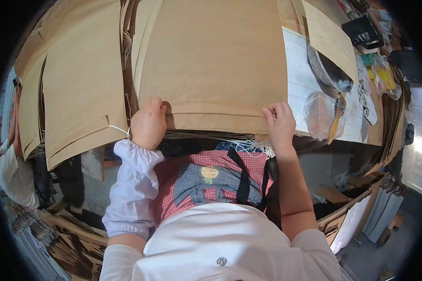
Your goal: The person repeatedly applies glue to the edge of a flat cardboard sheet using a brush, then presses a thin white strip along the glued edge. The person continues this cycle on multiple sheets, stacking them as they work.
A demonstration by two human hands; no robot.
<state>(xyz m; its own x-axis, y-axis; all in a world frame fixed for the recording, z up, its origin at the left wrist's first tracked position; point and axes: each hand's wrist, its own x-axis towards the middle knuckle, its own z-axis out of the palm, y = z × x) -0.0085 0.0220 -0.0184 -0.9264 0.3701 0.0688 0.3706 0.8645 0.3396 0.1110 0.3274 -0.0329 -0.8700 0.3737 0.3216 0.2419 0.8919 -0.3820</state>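
A large brown kraft paper bag (pixel 215 61) lies flat before me on a stack, a folded band along its near edge. My left hand (pixel 148 122) is closed at its near left corner, thumb on the paper and the other fingers curled. At the near right corner, my right hand (pixel 280 124) pinches the edge between thumb and fingers. White cord (pixel 251 149) hangs below the near edge, between the hands. Another stack of brown paper bags (pixel 84 70) lies left of my left hand, with a white cord handle (pixel 119 128) sticking out near my wrist.
To the right, a pale board (pixel 330 40) partly covers a round basin (pixel 316 65) on a white tabletop (pixel 297 77). A brush (pixel 336 117) lies by clear plastic (pixel 318 114). Boxes of brown bags (pixel 75 239) stand behind me. At the far left is another person's arm (pixel 14 117).
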